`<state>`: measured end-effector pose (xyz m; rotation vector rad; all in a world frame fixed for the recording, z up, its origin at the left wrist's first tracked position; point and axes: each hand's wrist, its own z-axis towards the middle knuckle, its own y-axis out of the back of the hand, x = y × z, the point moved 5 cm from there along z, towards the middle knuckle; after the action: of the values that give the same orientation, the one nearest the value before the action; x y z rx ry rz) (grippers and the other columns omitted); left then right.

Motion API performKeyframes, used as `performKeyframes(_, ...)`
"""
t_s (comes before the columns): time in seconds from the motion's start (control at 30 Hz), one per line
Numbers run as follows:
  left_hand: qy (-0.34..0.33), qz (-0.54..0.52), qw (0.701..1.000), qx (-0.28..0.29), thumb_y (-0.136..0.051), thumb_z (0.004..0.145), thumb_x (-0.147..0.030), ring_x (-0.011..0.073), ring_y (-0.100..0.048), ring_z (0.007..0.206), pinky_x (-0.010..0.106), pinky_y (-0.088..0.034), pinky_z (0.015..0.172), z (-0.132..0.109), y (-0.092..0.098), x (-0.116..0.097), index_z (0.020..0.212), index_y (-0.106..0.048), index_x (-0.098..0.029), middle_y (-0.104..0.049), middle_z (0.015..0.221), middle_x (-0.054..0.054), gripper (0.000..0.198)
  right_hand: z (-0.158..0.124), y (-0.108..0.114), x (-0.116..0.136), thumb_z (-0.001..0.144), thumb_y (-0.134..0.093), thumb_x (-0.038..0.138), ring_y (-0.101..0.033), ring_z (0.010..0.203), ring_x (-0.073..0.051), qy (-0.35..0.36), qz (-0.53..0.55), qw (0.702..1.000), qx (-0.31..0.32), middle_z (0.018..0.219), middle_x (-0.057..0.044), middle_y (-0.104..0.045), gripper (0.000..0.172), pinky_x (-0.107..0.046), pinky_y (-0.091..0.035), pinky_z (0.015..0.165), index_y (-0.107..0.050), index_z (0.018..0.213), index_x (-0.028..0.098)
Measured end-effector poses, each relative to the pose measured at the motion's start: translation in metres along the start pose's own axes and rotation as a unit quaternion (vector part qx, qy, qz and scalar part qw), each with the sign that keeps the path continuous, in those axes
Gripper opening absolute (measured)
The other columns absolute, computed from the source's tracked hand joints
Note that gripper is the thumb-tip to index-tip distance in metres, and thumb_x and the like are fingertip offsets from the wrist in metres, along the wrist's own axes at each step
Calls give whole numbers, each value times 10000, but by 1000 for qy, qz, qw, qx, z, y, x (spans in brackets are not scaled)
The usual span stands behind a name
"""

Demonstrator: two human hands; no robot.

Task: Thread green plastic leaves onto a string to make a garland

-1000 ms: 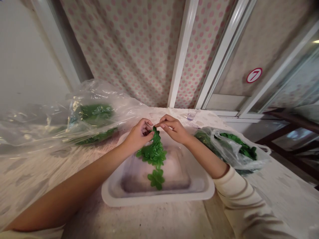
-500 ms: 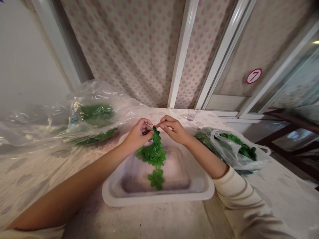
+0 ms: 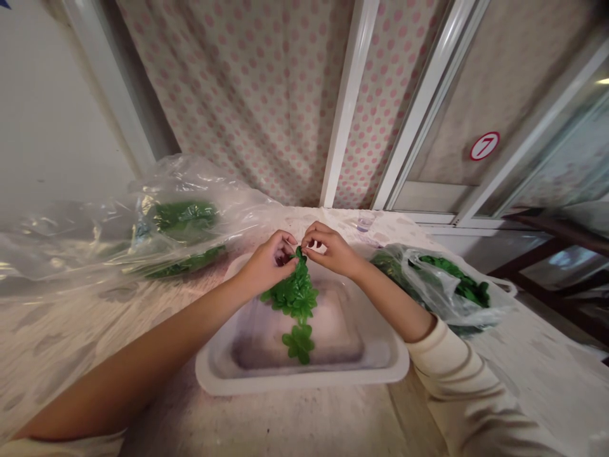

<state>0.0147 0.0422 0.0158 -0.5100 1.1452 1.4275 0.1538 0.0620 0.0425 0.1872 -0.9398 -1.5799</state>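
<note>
Green leaf strand (image 3: pixel 294 296), tip half hidden, pinched between left hand (image 3: pixel 266 263) and right hand (image 3: pixel 330 249)

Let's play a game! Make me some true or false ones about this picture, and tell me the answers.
The left hand and right hand both pinch the top of the leaf strand. True.
The tray is black. False: it is white.
The round sign shows a 7. True.
The right sleeve is red. False: it is cream.
The bag on the right has green leaves inside. True.
</note>
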Motion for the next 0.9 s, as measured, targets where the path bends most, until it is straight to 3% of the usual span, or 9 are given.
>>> performKeyframes(0.43, -12, 22, 999, 42, -583, 720, -226, 92, -518, 631, 220, -427, 625, 0, -4, -2, 950, -503, -202, -536, 738, -25, 244, 0, -2, 3, 760, -510, 87, -463, 705, -106, -7, 13, 1000, 18, 793, -13, -456, 82, -229, -417, 628, -503, 746, 168)
performKeyframes(0.9, 15, 46, 998, 43, -563, 726, -238, 91, -508, 572, 205, -439, 538, 2, -4, 3, 855, -568, -179, -557, 695, -15, 142, 1, -4, 3, 765, -492, 75, -461, 706, -104, -1, 15, 1000, 23, 817, -18, -458, 90, -224, -411, 613, -499, 754, 165)
